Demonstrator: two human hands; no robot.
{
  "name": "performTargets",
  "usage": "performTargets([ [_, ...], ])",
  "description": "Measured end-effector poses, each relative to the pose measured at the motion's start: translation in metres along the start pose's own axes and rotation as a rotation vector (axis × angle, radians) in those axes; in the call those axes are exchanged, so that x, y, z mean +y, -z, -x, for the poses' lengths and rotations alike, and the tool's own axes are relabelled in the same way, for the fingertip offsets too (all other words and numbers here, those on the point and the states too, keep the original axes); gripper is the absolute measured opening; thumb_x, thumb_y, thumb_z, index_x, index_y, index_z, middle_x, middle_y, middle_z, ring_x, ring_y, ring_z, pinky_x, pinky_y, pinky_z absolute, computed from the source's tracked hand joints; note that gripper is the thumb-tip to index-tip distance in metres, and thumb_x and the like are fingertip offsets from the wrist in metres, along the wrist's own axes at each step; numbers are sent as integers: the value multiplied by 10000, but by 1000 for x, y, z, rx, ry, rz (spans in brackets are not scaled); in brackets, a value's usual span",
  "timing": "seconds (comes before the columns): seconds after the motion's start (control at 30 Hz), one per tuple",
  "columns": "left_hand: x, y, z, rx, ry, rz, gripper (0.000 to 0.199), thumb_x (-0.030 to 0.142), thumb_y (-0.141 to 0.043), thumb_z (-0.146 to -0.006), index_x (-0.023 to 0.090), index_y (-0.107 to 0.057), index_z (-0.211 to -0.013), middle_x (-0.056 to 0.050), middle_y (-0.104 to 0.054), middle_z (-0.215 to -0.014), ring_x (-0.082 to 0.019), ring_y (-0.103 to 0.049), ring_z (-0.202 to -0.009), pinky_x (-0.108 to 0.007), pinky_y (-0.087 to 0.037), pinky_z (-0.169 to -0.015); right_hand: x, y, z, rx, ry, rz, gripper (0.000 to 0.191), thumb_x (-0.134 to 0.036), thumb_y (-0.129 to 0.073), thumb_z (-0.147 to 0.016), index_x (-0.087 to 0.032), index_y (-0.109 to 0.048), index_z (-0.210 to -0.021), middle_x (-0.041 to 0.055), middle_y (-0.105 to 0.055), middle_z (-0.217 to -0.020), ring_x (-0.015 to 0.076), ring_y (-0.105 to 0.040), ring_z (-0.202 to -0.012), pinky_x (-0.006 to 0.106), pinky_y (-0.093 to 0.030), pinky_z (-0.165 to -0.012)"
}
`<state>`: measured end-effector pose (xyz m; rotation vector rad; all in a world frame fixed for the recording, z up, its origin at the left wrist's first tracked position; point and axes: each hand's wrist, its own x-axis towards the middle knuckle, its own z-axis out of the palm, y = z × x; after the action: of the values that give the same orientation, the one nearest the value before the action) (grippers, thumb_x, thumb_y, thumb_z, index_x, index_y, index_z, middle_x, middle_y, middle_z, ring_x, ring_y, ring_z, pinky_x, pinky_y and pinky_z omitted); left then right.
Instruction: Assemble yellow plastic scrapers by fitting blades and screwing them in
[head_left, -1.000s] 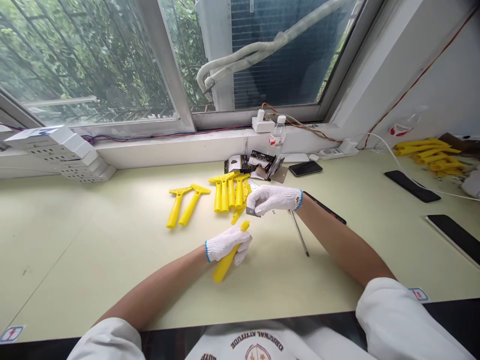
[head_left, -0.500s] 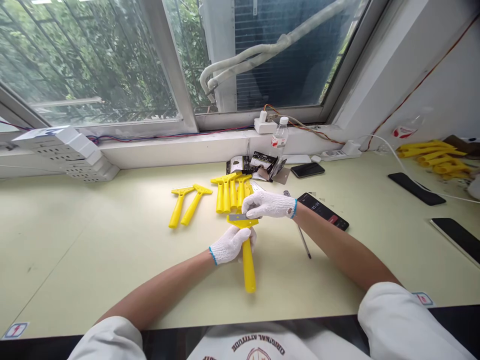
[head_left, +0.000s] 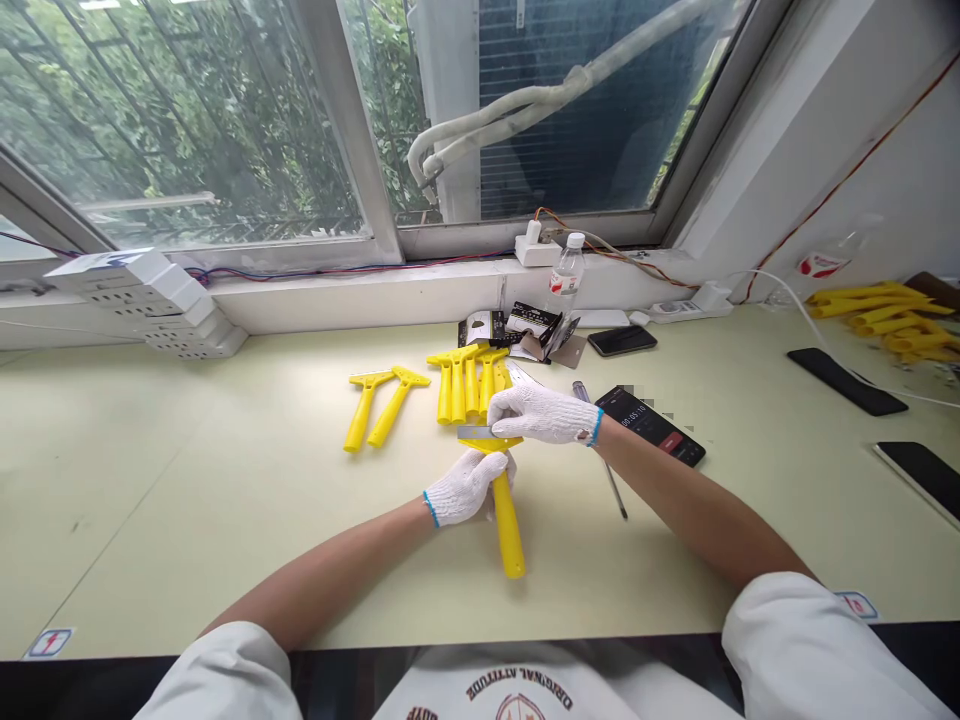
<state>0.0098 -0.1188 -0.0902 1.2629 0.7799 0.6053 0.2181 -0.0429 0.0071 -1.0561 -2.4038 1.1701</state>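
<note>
White knit gloves with blue cuffs cover both hands. My left hand is closed around the neck of a yellow scraper, whose handle points toward me. At the scraper's head, my right hand pinches a flat grey metal blade between thumb and fingers. The blade lies along the head's far edge; whether it is seated there I cannot tell. Just beyond my hands, several yellow scrapers lie side by side, partly hidden by the right glove. Two more scrapers rest to the left.
Black blade packets and a plastic bottle stand at the back. A pen and a phone with a running timer lie by my right forearm. White boxes are stacked far left; yellow handles are piled far right.
The blade and scraper head have tilted slightly, and the handle's end has swung a little to the right. Both hands keep their grips. The whole view has shifted slightly.
</note>
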Motion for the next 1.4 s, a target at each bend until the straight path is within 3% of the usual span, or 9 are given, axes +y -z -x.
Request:
performTargets([
  [0.23,2,-3,-3,-6,-54,128,508,657,-637,-950,182,-597,-773,-21,-558,-700,-139,-518,-569,-266,-441,-534,-9,12,7,-142,-45,125,252,-351,-578,-966,-182,-684,-813,0,-656,-741,132,-591,-632,276,-395,-633],
  [0.43,8,-4,-4,42,-26,149,549,697,-642,-937,175,-617,-770,-30,-572,-662,-144,-523,-534,-286,-458,-535,-9,13,7,-55,17,215,280,-344,-562,-972,-195,-613,-740,-16,-581,-672,123,-503,-591,285,-352,-618],
  [0.53,7,1,-8,160,-62,190,564,727,-660,-930,164,-656,-893,-52,-643,-742,-171,-603,-582,-299,-513,-553,-5,12,5,-60,9,266,299,-351,-558,-984,-192,-596,-734,-17,-567,-669,115,-478,-581,282,-336,-608],
  [0.67,5,9,-17,389,-105,234,568,724,-696,-899,167,-670,-1010,-49,-695,-783,-177,-647,-619,-276,-525,-538,3,10,5,-114,-119,152,237,-355,-591,-982,-188,-653,-825,-17,-626,-664,112,-560,-532,255,-379,-563],
  [0.8,5,10,-20,431,-124,287,480,634,-720,-890,171,-657,-997,-32,-697,-772,-170,-648,-595,-317,-590,-576,10,13,7,-205,-129,-98,138,-308,-633,-919,-177,-676,-907,10,-695,-775,136,-662,-605,249,-515,-590],
  [0.87,6,9,-20,462,-137,310,432,584,-733,-880,169,-653,-967,-27,-690,-771,-163,-642,-591,-326,-605,-579,14,16,7,-261,-122,-219,193,-286,-652,-883,-163,-720,-1016,28,-735,-848,150,-709,-671,262,-587,-654],
  [0.93,7,7,-19,475,-143,325,403,550,-747,-867,165,-651,-941,-25,-687,-769,-155,-634,-585,-318,-599,-564,17,18,7,-295,-142,-270,250,-274,-656,-869,-155,-752,-1066,33,-750,-867,148,-717,-690,256,-606,-656],
  [1.1,12,3,-16,480,-160,318,358,506,-750,-851,178,-607,-848,-2,-648,-692,-141,-595,-518,-304,-562,-512,17,13,6,-362,-138,-231,195,-283,-632,-895,-151,-759,-959,18,-721,-762,139,-700,-652,224,-587,-583],
  [1.4,24,4,-13,441,-135,182,344,530,-613,-890,206,-545,-797,-4,-633,-598,-174,-598,-406,-289,-487,-395,-2,-6,6,-215,-225,-147,168,-284,-624,-849,-169,-740,-810,19,-738,-656,126,-663,-535,203,-532,-539],
])
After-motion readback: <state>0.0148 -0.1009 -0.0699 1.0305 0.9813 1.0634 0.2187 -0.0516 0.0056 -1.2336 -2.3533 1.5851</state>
